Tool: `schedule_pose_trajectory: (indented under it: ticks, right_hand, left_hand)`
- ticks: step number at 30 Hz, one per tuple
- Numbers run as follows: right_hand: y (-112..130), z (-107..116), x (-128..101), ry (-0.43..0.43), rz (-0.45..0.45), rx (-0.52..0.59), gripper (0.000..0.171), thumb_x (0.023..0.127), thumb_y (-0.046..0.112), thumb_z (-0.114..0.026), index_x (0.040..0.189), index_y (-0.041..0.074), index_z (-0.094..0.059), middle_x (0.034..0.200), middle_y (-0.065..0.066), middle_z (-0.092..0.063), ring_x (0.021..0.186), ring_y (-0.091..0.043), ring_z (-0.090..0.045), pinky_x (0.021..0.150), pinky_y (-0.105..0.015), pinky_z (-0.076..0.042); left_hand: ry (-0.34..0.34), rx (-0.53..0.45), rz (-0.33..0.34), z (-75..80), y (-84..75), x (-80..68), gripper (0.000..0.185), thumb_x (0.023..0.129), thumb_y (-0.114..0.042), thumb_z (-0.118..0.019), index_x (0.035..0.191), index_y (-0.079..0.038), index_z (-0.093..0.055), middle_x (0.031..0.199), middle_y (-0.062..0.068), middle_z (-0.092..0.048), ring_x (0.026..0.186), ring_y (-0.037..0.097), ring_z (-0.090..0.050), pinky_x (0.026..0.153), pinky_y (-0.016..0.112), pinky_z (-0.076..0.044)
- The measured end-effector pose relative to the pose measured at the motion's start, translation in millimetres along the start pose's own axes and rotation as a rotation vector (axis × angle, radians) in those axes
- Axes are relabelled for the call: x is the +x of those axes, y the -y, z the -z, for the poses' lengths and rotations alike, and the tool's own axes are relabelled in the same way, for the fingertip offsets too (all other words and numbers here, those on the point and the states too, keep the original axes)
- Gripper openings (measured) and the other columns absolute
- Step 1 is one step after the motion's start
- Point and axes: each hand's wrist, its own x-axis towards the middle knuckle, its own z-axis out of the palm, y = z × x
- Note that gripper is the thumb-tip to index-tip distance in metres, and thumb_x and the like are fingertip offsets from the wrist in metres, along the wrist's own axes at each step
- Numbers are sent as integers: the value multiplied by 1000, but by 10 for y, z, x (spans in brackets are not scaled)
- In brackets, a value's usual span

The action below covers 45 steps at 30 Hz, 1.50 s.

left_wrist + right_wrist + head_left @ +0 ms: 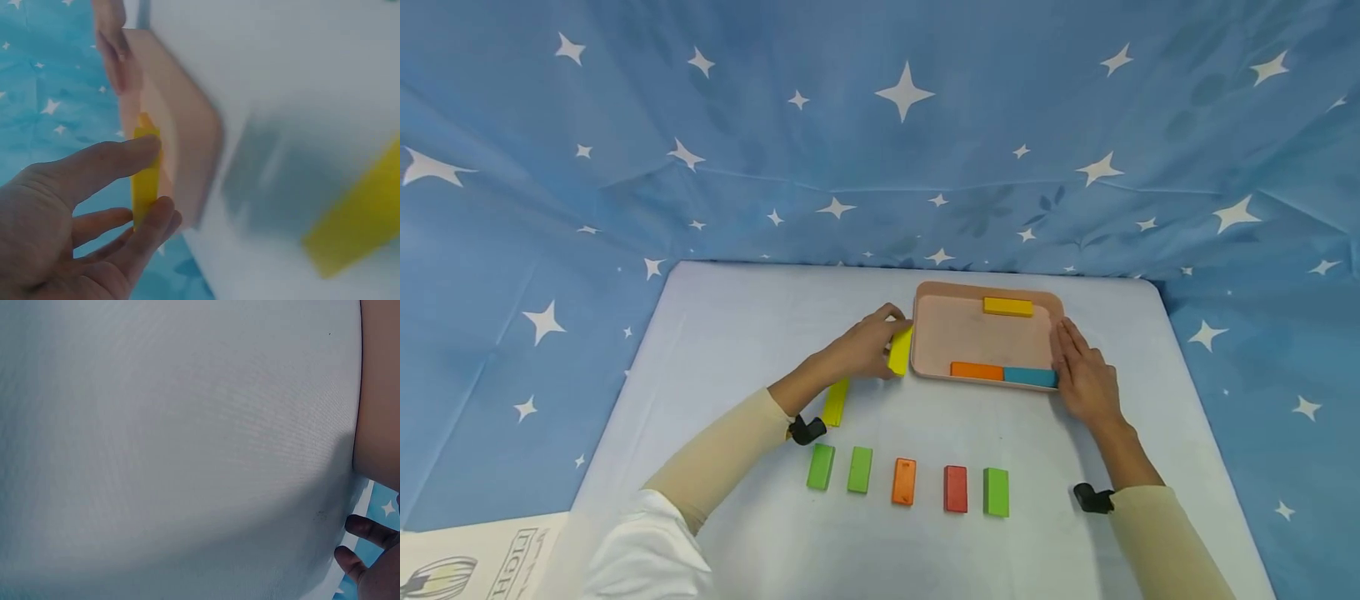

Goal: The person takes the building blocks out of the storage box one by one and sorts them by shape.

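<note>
A pink tray (951, 333) lies toward the far side of the white table. Just at its left rim, my left hand (865, 346) pinches a bright yellow block (900, 352) between thumb and fingers. The left wrist view shows this yellow block (145, 181) upright beside the tray wall (194, 131). Against the tray's right end rests my right hand (1087, 383), its fingers extended along the rim. Inside the tray are a darker yellow block (1008, 307) at the far wall, plus an orange block (977, 371) and a blue block (1030, 377) end to end along the near wall.
Another yellow block (835, 403) lies below my left wrist. Nearer me is a spaced row: two green blocks (860, 470), an orange block (904, 482), a red block (956, 489) and a green block (996, 492). A printed sheet (482, 558) sits at lower left; starry blue cloth (850, 150) surrounds the table.
</note>
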Motion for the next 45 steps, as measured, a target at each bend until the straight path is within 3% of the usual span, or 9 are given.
schedule_pose_trajectory:
  ticks: [7,17,23,31,37,45]
  right_hand:
    - [-29,34,1,2,-12,-2,58,113,22,-36,167,11,-18,176,-6,-14,116,-47,-50,82,-65,-45]
    - [-57,51,1,-28,-20,1,59,112,22,-38,167,10,-20,175,-8,-16,113,-47,-51,84,-66,-45]
    - [-73,61,-12,-27,-21,-5,59,111,20,-37,167,11,-20,175,-7,-17,112,-45,-52,81,-64,-45]
    - [-22,17,-32,-28,-13,8,59,110,18,-42,166,10,-22,174,-8,-20,109,-45,-53,80,-62,-45]
    - [20,-35,-64,-27,-6,7,59,110,17,-41,166,9,-24,174,-8,-20,111,-45,-54,84,-66,-46]
    - [4,-21,-44,-39,4,-20,59,110,18,-41,166,10,-23,174,-8,-20,109,-45,-55,83,-65,-47]
  left_hand:
    - [39,37,25,-231,158,-240,90,76,-15,-94,153,-2,-50,151,11,-46,107,21,-61,93,34,-54]
    - [53,115,-7,-462,183,-386,83,70,-12,-97,143,-1,-58,144,11,-52,104,21,-58,91,35,-55]
    - [40,159,16,-519,137,-477,87,69,-12,-98,145,0,-56,142,12,-53,106,21,-62,95,35,-57]
    - [2,254,-3,-601,175,-590,90,66,-17,-100,142,0,-54,132,11,-57,110,22,-61,96,36,-57]
    - [-9,250,4,-645,208,-670,89,63,-13,-101,138,-1,-54,125,10,-58,103,20,-58,95,37,-57]
    - [11,229,12,-580,173,-650,92,63,-16,-102,140,-2,-54,120,9,-57,94,17,-56,89,34,-57]
